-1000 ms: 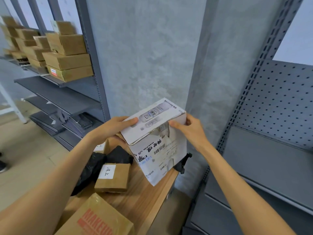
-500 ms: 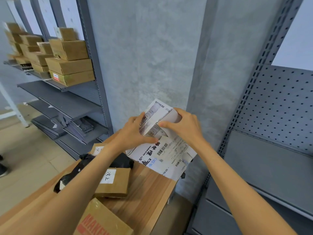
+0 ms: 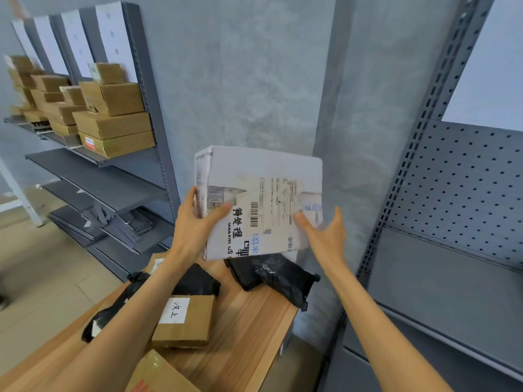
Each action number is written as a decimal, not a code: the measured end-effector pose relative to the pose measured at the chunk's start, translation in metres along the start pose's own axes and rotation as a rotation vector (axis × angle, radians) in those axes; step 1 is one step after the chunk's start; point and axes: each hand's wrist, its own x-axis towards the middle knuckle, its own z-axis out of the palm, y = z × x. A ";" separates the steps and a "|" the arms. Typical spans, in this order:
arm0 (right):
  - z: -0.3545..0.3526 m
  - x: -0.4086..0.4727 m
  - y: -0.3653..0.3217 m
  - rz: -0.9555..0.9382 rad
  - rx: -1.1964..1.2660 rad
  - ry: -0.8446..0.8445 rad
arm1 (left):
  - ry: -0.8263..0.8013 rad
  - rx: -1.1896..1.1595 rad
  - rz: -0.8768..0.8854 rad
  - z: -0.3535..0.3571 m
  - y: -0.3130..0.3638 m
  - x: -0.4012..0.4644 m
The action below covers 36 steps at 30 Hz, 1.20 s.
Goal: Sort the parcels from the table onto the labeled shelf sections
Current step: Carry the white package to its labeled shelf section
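I hold a white box point(image 3: 263, 190) with a barcode label and handwritten characters upright in the air above the far end of the wooden table point(image 3: 243, 332). My left hand point(image 3: 195, 224) grips its lower left edge, thumb across the front face. My right hand point(image 3: 325, 236) is at the box's lower right corner with spread, straight fingers, thumb tip touching the front. On the table lie a small brown box point(image 3: 189, 323) with a white handwritten label, black plastic bags point(image 3: 280, 275) and a larger brown box point(image 3: 158, 374) at the near edge.
A grey shelf unit point(image 3: 113, 162) at the left carries stacked brown boxes point(image 3: 113, 123) under white paper signs point(image 3: 113, 38). Another grey pegboard shelf unit point(image 3: 452, 250) stands at the right. A concrete wall point(image 3: 254, 80) is straight ahead behind the table.
The white box has been turned and lifted, so its labelled face now points at me. My right hand has come off the box top and now opens at the lower right corner.
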 end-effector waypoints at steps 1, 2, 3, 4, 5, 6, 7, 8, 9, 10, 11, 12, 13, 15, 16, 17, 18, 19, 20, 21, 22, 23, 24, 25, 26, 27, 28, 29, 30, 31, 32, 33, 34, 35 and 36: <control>-0.002 0.001 0.000 0.050 0.077 -0.005 | 0.010 -0.064 -0.002 0.000 0.000 0.000; -0.003 0.003 0.000 0.090 0.148 -0.024 | 0.015 -0.107 -0.006 0.000 -0.001 -0.001; -0.004 0.004 -0.001 0.113 0.194 -0.050 | 0.014 -0.141 -0.018 0.000 -0.003 -0.002; -0.005 0.006 -0.003 0.122 0.223 -0.073 | 0.009 -0.168 -0.035 0.000 -0.006 -0.003; -0.005 0.007 -0.003 0.126 0.251 -0.082 | 0.001 -0.191 -0.062 0.000 -0.010 -0.003; -0.005 0.008 -0.004 0.125 0.281 -0.079 | -0.010 -0.207 -0.091 0.000 -0.015 -0.004; -0.005 0.010 -0.006 0.114 0.305 -0.070 | -0.025 -0.209 -0.115 -0.001 -0.020 -0.005; -0.005 0.012 -0.008 0.098 0.321 -0.061 | -0.047 -0.200 -0.133 -0.003 -0.024 -0.005; -0.007 0.014 -0.009 0.082 0.324 -0.055 | -0.076 -0.182 -0.147 -0.005 -0.026 -0.005; -0.009 0.017 -0.011 0.066 0.308 -0.050 | -0.104 -0.147 -0.152 -0.008 -0.026 -0.005; -0.012 0.021 -0.013 0.046 0.272 -0.045 | -0.119 -0.101 -0.145 -0.012 -0.024 -0.005; -0.016 0.026 -0.016 0.025 0.225 -0.045 | -0.116 -0.066 -0.128 -0.017 -0.021 -0.003; -0.020 0.030 -0.020 0.000 0.180 -0.053 | -0.089 -0.044 -0.120 -0.021 -0.017 -0.001; -0.027 0.037 -0.028 -0.057 0.080 -0.102 | -0.029 0.046 -0.131 -0.031 -0.009 0.005; -0.029 0.039 -0.033 -0.087 0.024 -0.135 | -0.037 0.135 -0.133 -0.034 -0.006 0.009; -0.029 0.040 -0.038 -0.115 -0.025 -0.169 | -0.088 0.228 -0.139 -0.036 -0.005 0.011; -0.028 0.040 -0.044 -0.136 -0.058 -0.200 | -0.169 0.296 -0.151 -0.036 -0.003 0.011; -0.028 0.040 -0.049 -0.151 -0.071 -0.223 | -0.262 0.325 -0.169 -0.035 -0.003 0.009; -0.027 0.041 -0.054 -0.160 -0.070 -0.237 | -0.348 0.312 -0.184 -0.034 -0.003 0.007; -0.027 0.041 -0.058 -0.162 -0.060 -0.246 | -0.419 0.272 -0.178 -0.033 -0.004 0.003; -0.028 0.042 -0.061 -0.159 -0.044 -0.253 | -0.466 0.216 -0.159 -0.032 -0.005 -0.001; -0.030 0.042 -0.064 -0.155 -0.025 -0.262 | -0.488 0.160 -0.147 -0.032 -0.007 -0.004; -0.031 0.042 -0.065 -0.154 -0.010 -0.273 | -0.493 0.118 -0.144 -0.031 -0.009 -0.007; -0.032 0.042 -0.067 -0.154 -0.001 -0.284 | -0.485 0.098 -0.144 -0.030 -0.010 -0.010; -0.032 0.041 -0.067 -0.157 0.001 -0.292 | -0.467 0.085 -0.143 -0.029 -0.011 -0.012; -0.031 0.041 -0.067 -0.163 -0.001 -0.294 | -0.442 0.067 -0.139 -0.028 -0.012 -0.015; -0.030 0.040 -0.067 -0.173 -0.003 -0.290 | -0.410 0.048 -0.130 -0.027 -0.014 -0.016; -0.028 0.039 -0.067 -0.184 0.001 -0.282 | -0.375 0.024 -0.121 -0.027 -0.014 -0.017; -0.026 0.038 -0.067 -0.192 0.019 -0.278 | -0.342 -0.006 -0.117 -0.026 -0.014 -0.017; -0.025 0.037 -0.068 -0.194 0.058 -0.281 | -0.307 -0.044 -0.120 -0.025 -0.013 -0.017; -0.024 0.034 -0.068 -0.189 0.111 -0.290 | -0.268 -0.083 -0.126 -0.025 -0.013 -0.017; -0.023 0.031 -0.069 -0.184 0.163 -0.300 | -0.225 -0.119 -0.131 -0.024 -0.011 -0.016; -0.022 0.027 -0.069 -0.182 0.199 -0.309 | -0.181 -0.153 -0.132 -0.024 -0.010 -0.015; -0.020 0.021 -0.067 -0.174 0.216 -0.316 | -0.142 -0.185 -0.133 -0.023 -0.007 -0.015; -0.018 0.015 -0.064 -0.157 0.219 -0.325 | -0.109 -0.216 -0.134 -0.022 -0.003 -0.014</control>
